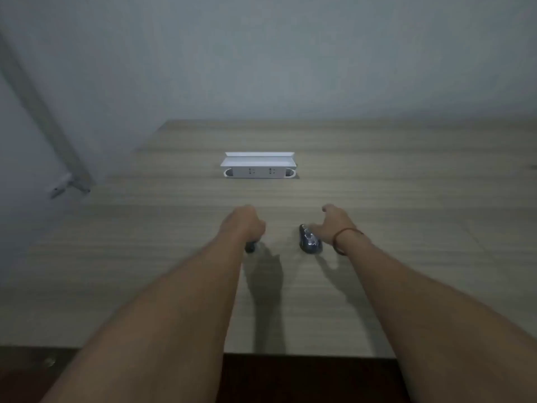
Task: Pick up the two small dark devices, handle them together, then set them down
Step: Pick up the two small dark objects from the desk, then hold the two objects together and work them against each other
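Two bare forearms reach out over a wood-grain table (406,199), with a white socket box (259,166) sitting upright further back as the landmark.

The left hand (242,225) is in front of the socket box and slightly to its left, curled into a fist around a small dark device (250,247). Only the rounded near end of that device shows below the fist, so its long axis seems to run roughly toward the person, though most of it is hidden.

The second dark device (310,239) lies on the table in front of the socket box's right end. It is an elongated oval, its long axis running from the socket box side back toward the person with a slight lean to the right. Pale markings sit on its top, too blurred to read.

The right hand (334,223) is spread and loose, fingers apart, gripping nothing, just beside the device's right edge; contact cannot be told. A thin reddish band (341,238) circles that wrist.
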`<state>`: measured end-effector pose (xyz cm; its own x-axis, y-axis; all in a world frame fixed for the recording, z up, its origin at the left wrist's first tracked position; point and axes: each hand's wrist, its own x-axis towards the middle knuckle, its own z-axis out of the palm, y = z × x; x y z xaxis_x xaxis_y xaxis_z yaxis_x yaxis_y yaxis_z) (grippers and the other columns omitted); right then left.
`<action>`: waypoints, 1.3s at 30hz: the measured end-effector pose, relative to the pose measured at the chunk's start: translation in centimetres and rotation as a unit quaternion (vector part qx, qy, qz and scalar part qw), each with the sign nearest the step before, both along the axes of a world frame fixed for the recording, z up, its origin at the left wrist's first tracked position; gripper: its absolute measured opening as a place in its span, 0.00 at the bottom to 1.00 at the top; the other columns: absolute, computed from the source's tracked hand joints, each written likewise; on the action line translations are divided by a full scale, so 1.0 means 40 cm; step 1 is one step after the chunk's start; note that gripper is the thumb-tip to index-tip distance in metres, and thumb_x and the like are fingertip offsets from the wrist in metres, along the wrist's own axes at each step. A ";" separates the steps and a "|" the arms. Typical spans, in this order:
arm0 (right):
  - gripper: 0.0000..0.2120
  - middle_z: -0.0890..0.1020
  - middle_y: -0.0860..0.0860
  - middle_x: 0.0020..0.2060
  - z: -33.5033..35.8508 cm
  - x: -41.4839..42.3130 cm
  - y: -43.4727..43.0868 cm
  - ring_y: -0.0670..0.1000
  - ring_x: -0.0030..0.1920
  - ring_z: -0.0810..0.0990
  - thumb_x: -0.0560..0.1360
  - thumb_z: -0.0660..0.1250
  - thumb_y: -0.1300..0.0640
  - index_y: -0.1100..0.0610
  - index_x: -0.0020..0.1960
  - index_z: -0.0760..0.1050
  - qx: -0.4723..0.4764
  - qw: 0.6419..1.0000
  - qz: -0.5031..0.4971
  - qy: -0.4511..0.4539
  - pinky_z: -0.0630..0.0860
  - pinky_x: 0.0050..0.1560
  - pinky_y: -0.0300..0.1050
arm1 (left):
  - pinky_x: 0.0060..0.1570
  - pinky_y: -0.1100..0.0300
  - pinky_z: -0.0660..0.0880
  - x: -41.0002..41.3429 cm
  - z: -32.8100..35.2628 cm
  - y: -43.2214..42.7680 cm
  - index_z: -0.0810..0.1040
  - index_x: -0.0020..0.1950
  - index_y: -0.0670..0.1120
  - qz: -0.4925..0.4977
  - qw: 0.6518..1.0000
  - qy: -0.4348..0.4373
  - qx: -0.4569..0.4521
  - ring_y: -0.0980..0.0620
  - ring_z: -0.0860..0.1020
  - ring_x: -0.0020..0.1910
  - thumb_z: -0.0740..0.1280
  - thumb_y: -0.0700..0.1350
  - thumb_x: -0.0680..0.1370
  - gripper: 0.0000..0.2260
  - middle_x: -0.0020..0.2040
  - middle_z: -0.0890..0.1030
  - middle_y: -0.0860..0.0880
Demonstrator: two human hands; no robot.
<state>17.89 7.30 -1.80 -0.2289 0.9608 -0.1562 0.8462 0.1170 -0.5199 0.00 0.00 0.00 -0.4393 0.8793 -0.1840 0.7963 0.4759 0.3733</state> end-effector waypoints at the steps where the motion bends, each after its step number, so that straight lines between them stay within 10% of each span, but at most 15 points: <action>1: 0.31 0.73 0.62 0.67 -0.045 -0.002 -0.003 0.63 0.66 0.73 0.72 0.72 0.48 0.62 0.68 0.67 -0.011 1.000 -0.010 0.006 0.71 0.66 0.54 | 0.58 0.52 0.74 -0.002 -0.042 -0.004 0.76 0.60 0.39 0.008 1.000 -0.001 -0.005 0.39 0.76 0.61 0.61 0.51 0.77 0.19 0.63 0.78 0.39; 8: 0.60 0.69 0.59 0.71 -0.272 -0.047 0.011 0.60 0.71 0.69 0.59 0.76 0.35 0.61 0.76 0.49 0.028 0.994 -0.074 0.070 0.69 0.69 0.57 | 0.60 0.50 0.72 -0.030 -0.266 0.026 0.70 0.68 0.42 0.122 0.989 -0.017 0.075 0.40 0.73 0.65 0.63 0.60 0.76 0.28 0.67 0.72 0.40; 19: 0.29 0.78 0.60 0.60 -0.355 -0.048 -0.034 0.62 0.62 0.76 0.72 0.71 0.44 0.62 0.63 0.68 0.166 0.967 -0.126 0.145 0.70 0.65 0.53 | 0.61 0.48 0.69 0.015 -0.347 -0.002 0.67 0.67 0.41 0.178 0.970 0.006 0.166 0.39 0.71 0.66 0.65 0.51 0.78 0.22 0.67 0.70 0.40; 39: 0.33 0.81 0.50 0.56 -0.382 0.049 -0.218 0.55 0.56 0.78 0.64 0.73 0.38 0.49 0.64 0.69 0.135 0.977 -0.017 0.163 0.76 0.60 0.56 | 0.46 0.58 0.73 0.160 -0.274 -0.134 0.80 0.52 0.38 0.046 0.901 -0.140 0.409 0.48 0.77 0.47 0.69 0.46 0.76 0.12 0.48 0.80 0.44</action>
